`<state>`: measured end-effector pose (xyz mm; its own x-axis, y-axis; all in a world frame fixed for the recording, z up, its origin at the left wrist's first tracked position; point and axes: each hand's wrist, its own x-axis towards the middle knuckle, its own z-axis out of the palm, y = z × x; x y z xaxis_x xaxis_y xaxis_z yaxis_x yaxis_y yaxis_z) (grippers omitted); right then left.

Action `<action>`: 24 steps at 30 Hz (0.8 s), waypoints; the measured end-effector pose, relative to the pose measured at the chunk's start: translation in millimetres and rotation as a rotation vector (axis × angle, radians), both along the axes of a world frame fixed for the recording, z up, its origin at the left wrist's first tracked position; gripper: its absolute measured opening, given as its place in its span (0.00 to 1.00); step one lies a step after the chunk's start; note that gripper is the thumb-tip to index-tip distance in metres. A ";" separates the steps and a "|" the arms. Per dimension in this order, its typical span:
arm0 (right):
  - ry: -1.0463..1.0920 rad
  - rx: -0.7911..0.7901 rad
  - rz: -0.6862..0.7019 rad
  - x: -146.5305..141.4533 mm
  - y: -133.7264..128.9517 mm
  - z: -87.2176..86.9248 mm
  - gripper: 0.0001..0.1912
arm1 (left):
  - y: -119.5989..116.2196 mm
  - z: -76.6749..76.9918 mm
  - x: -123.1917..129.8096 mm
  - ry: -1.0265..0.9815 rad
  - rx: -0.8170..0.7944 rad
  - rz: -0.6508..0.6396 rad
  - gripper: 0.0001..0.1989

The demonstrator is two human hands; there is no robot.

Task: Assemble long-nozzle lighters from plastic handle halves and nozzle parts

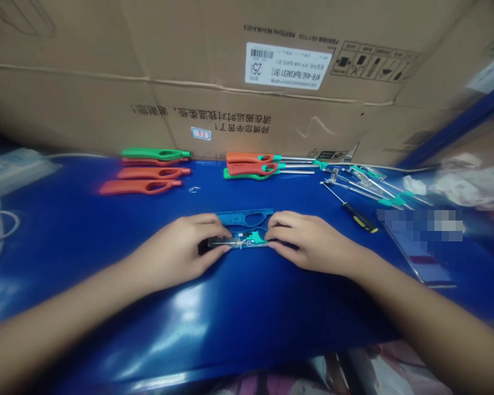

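On the blue table, both hands meet around the opened body of a long-nosed gas lighter. My left hand (191, 241) pinches the dark tank end of the lighter insert (235, 242) between thumb and fingers. From the right, my right hand (308, 238) is closed on the other end, beside the green trigger (255, 237). Thin wires show between the hands. The insert seems to lie in a blue half shell, mostly hidden by the fingers. Just behind lies another blue half shell (230, 218), with its inner side up and a trigger opening.
Orange and green lighter handles (148, 173) lie at back left, near small metal pins (194, 189). Lighters with metal rods (253, 167) lie at back centre. Loose rod assemblies (370, 189), a screwdriver (360, 216) and a phone (415, 252) are right. A cardboard box (189, 60) stands behind.
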<state>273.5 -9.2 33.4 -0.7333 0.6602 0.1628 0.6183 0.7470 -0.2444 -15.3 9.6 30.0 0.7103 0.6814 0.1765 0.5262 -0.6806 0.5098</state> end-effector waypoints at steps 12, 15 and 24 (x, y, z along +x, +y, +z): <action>-0.005 0.024 -0.003 -2.5 0.8 -2.4 0.10 | 1.8 2.8 -0.4 -0.060 -0.101 0.039 0.09; -0.029 0.042 0.004 -2.9 0.1 -1.6 0.10 | 4.4 -0.5 0.2 -0.098 -0.145 0.083 0.07; -0.034 0.040 -0.002 -1.5 0.5 -1.7 0.10 | 7.4 1.7 -2.6 -0.104 -0.190 0.108 0.09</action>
<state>272.0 -8.7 31.7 -0.7378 0.6548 0.1641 0.6268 0.7548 -0.1933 -17.9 17.0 31.7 0.6162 0.7804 0.1064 0.5287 -0.5100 0.6785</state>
